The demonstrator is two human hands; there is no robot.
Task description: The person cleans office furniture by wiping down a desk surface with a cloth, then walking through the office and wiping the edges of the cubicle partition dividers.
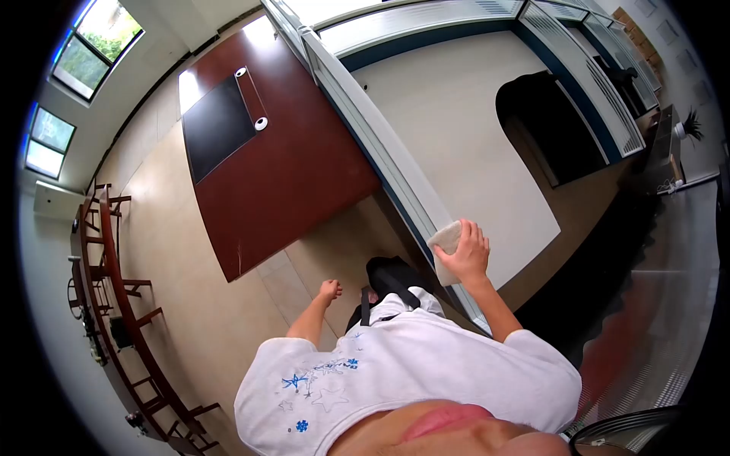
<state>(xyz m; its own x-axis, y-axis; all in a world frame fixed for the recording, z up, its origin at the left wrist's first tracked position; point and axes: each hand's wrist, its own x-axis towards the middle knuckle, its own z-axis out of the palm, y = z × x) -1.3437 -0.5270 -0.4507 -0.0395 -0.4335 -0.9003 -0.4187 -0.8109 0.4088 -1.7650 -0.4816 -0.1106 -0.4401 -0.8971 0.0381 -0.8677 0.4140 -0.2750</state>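
My right hand (469, 257) is closed on a folded beige cloth (446, 239). It presses the cloth against the top rail of the partition (395, 168), beside the white curved desk (449, 99). The fingers lie over the far side of the cloth, and the palm covers part of it. Low at my other side hangs my left hand (330, 289), its fingers curled in, with nothing visible in them and touching no surface.
Left of the partition stands a dark red table (304, 167) with a black panel (220, 129) inlaid. More glass-topped partitions (585, 68) enclose the white desk. Wooden chairs (114, 266) line the left wall. A plant (690, 126) sits at the far right.
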